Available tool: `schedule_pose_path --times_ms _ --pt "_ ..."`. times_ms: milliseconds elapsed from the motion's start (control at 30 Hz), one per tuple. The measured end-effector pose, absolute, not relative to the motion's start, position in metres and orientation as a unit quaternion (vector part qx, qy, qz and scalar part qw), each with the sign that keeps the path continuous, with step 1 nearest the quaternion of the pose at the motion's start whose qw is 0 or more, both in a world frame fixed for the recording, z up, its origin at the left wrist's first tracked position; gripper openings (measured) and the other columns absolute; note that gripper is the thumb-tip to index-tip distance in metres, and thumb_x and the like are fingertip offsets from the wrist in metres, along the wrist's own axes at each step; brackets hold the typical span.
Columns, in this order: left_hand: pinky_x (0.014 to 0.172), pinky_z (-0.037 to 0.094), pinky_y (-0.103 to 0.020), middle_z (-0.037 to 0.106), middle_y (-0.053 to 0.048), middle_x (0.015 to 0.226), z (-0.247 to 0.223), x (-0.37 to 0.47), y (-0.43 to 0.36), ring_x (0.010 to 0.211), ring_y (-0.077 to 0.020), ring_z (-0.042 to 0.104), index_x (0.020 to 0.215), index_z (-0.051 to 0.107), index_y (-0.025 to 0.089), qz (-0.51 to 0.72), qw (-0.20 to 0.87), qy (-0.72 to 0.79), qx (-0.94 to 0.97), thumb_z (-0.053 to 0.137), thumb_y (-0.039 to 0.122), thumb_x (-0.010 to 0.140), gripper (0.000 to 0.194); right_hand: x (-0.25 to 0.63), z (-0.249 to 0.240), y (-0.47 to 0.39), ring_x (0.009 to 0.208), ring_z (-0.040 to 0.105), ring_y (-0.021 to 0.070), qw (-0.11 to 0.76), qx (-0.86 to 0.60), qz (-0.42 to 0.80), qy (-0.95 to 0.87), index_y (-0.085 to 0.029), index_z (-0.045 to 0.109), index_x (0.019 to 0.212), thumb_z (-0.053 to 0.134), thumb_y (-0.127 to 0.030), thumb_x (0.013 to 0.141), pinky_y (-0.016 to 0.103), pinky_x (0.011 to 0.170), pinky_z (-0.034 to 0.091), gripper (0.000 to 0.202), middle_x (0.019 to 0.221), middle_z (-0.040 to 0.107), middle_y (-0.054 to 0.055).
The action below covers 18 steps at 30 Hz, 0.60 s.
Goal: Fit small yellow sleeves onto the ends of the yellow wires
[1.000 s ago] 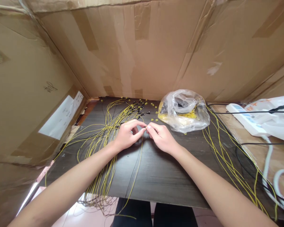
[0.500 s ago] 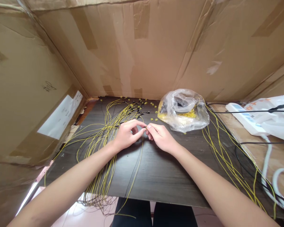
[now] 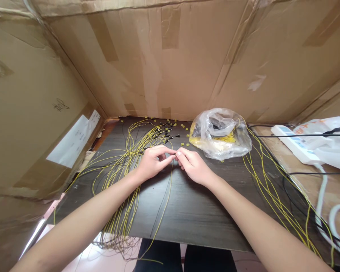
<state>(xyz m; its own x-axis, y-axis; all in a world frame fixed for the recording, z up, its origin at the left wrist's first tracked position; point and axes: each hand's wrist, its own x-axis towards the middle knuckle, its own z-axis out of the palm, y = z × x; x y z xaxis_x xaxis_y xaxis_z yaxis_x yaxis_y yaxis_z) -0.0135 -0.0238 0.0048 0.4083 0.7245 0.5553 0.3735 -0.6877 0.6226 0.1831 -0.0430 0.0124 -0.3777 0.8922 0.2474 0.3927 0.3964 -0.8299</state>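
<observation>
My left hand (image 3: 153, 161) and my right hand (image 3: 193, 166) meet fingertip to fingertip above the middle of the dark table. Both are closed in a pinch on a thin yellow wire (image 3: 170, 190), which hangs from the fingertips toward the front edge beside a thin dark strand. The exact spot they grip is hidden by the fingers. Just behind and left of my left hand lies a bundle of yellow wires (image 3: 133, 151), many with small black ends (image 3: 166, 135). Small yellow pieces (image 3: 182, 144) are scattered behind my hands.
A clear plastic bag (image 3: 221, 149) with yellow contents stands at the back right. More yellow wires (image 3: 268, 185) run down the right side. A white power strip (image 3: 296, 145) and its grey cable lie farther right. Cardboard walls (image 3: 170, 75) close off the back and left.
The fingertips have pressed closer together, and the small piece glimpsed between them is now covered. The hands otherwise keep their place; the whole view has shifted slightly.
</observation>
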Motion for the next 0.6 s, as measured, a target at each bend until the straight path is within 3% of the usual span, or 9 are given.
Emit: schedule_pose_path --times_ms 200,433,600 --pt "0.060 0.050 -0.021 0.072 0.000 0.079 0.0085 -0.0108 -0.0278 0.055 -0.0076 0.057 0.097 0.076 0.018 0.422 0.209 0.356 0.807 0.069 0.020 0.090 0.010 0.1827 0.0128 -0.0436 0.061 0.051 0.0139 0.354 -0.427 0.351 -0.755 -0.021 0.050 0.074 0.035 -0.037 0.105 0.027 0.064 0.037 0.038 0.064 0.053 -0.002" --pt "0.058 0.050 -0.020 0.074 -0.001 0.082 0.0085 -0.0106 -0.0272 0.054 -0.0069 0.057 0.096 0.075 0.017 0.420 0.230 0.371 0.795 0.070 0.022 0.088 0.011 0.1826 0.0163 -0.0432 0.065 0.052 0.0135 0.369 -0.432 0.351 -0.744 -0.019 0.061 0.091 0.051 -0.033 0.098 0.025 0.062 0.038 0.019 0.072 0.059 -0.001" --pt "0.060 0.051 -0.021 0.075 -0.002 0.084 0.0090 -0.0126 -0.0261 0.054 -0.0073 0.057 0.097 0.076 0.018 0.427 0.229 0.354 0.800 0.070 0.023 0.091 0.011 0.1838 0.0157 -0.0433 0.061 0.051 0.0137 0.362 -0.427 0.363 -0.745 -0.020 0.057 0.080 0.043 -0.036 0.102 0.027 0.063 0.037 0.031 0.065 0.054 -0.002"
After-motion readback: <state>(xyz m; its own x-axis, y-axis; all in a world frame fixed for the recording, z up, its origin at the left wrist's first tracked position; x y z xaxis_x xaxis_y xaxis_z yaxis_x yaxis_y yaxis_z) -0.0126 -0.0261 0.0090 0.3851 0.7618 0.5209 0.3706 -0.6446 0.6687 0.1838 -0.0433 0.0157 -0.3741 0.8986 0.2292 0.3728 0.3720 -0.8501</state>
